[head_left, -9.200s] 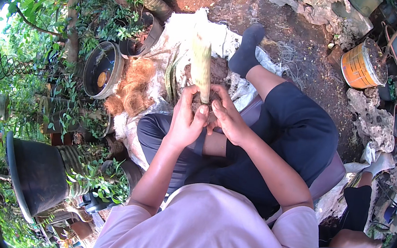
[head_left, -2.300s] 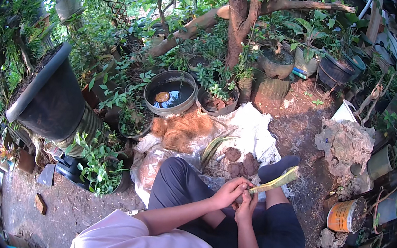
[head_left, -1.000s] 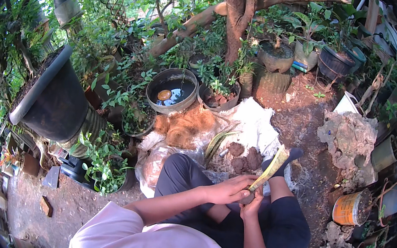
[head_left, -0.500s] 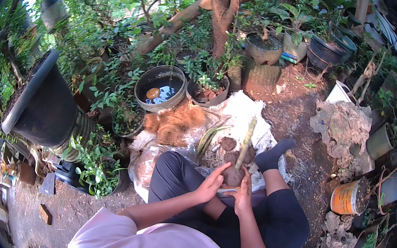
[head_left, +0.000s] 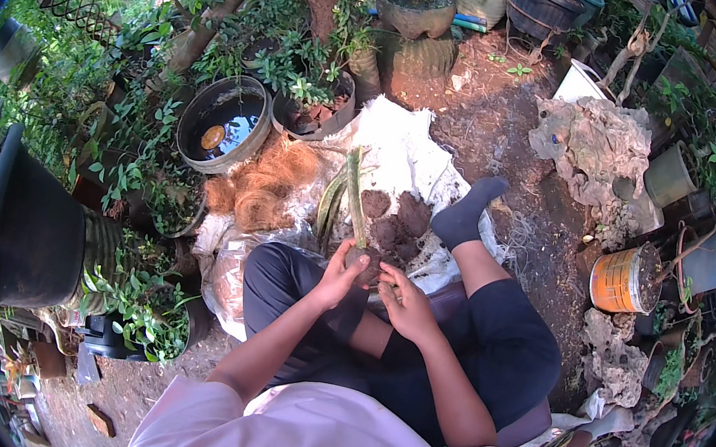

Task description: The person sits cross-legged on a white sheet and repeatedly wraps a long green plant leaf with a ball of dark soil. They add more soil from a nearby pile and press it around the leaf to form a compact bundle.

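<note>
Between my hands is a ball of dark soil (head_left: 366,265) with a long green leaf cutting (head_left: 356,190) standing out of its top, tilted slightly left. My left hand (head_left: 338,278) is wrapped round the ball's left side, thumb near the leaf's base. Bent fingers of my right hand (head_left: 407,305) press against the ball's right side. Just beyond, several dark soil lumps (head_left: 394,235) lie on a white sack (head_left: 396,135). Another curved striped leaf (head_left: 327,209) rests left of the upright one.
Brown coconut fibre (head_left: 270,185) and a clear plastic bag (head_left: 224,272) lie left of the sack. Farther left stand a round basin of water (head_left: 222,155) and a big black pot (head_left: 48,232). At right are a rough stone (head_left: 591,153) and an orange bucket (head_left: 619,281).
The leaf, leaning right before, now tilts left. My left hand has closed further round the ball; my right has turned from a flat palm to bent fingers. The view has shifted too.
</note>
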The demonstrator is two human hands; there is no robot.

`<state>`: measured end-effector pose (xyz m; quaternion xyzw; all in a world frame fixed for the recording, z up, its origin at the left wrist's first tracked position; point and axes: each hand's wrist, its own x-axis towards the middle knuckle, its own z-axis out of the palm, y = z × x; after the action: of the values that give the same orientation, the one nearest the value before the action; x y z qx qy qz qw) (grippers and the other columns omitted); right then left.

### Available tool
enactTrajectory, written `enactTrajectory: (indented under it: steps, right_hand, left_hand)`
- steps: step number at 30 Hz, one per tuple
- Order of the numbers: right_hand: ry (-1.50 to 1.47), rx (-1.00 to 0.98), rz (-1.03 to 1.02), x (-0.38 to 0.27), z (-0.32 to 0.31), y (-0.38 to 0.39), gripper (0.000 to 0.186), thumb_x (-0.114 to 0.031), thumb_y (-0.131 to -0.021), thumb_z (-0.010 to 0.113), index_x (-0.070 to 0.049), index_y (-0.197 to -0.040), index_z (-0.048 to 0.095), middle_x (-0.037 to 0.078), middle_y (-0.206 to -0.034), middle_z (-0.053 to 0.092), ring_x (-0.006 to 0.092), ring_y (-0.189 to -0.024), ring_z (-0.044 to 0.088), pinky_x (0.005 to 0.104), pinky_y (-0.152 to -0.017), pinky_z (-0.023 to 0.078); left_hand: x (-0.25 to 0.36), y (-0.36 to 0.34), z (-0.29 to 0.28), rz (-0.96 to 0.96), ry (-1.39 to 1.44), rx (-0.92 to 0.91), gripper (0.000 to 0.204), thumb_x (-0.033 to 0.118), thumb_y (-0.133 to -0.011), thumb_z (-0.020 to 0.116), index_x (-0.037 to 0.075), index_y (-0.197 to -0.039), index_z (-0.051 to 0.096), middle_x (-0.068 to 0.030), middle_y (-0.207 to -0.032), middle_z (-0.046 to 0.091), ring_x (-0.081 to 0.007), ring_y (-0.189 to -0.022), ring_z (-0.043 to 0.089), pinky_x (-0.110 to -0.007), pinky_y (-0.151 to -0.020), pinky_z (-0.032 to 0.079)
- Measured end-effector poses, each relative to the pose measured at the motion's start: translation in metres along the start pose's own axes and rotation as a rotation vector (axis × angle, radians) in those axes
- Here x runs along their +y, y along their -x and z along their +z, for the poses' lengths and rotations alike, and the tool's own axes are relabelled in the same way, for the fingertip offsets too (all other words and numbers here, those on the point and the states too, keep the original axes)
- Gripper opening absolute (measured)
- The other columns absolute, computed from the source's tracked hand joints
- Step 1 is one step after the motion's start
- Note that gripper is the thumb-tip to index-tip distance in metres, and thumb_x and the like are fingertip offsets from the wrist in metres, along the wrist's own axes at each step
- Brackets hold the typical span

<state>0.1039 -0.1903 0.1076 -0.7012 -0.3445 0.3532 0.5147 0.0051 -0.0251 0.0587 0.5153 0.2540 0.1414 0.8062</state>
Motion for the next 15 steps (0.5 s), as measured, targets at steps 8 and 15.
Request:
enactTrajectory:
  steps: [8, 15]
  right_hand:
    - [0.52, -0.098, 0.002, 0.01, 0.002, -0.004, 0.043, -0.033, -0.094, 0.057, -0.01, -0.13, 0.057, 0.016, -0.125, 0.061, 0.0348, -0.111, 0.062, 0.0442, -0.094, 0.049]
    - [0.669, -0.363, 0.068, -0.013, -0.008, -0.01, 0.041, -0.036, -0.093, 0.056, -0.012, -0.127, 0.059, 0.017, -0.122, 0.062, 0.0378, -0.113, 0.06, 0.0475, -0.097, 0.047]
  left_hand:
    - [-0.02, -0.021, -0.02, -0.181, 0.227, 0.068, 0.048, 0.042, -0.098, 0.056, 0.017, -0.136, 0.04, -0.0071, -0.119, 0.06, -0.0239, -0.097, 0.068, -0.034, -0.067, 0.055]
    - [-0.027, -0.037, -0.043, -0.292, 0.601, 0.103, 0.052, 0.056, -0.096, 0.051, 0.016, -0.13, 0.055, -0.0031, -0.126, 0.063, -0.0221, -0.103, 0.066, -0.033, -0.074, 0.055]
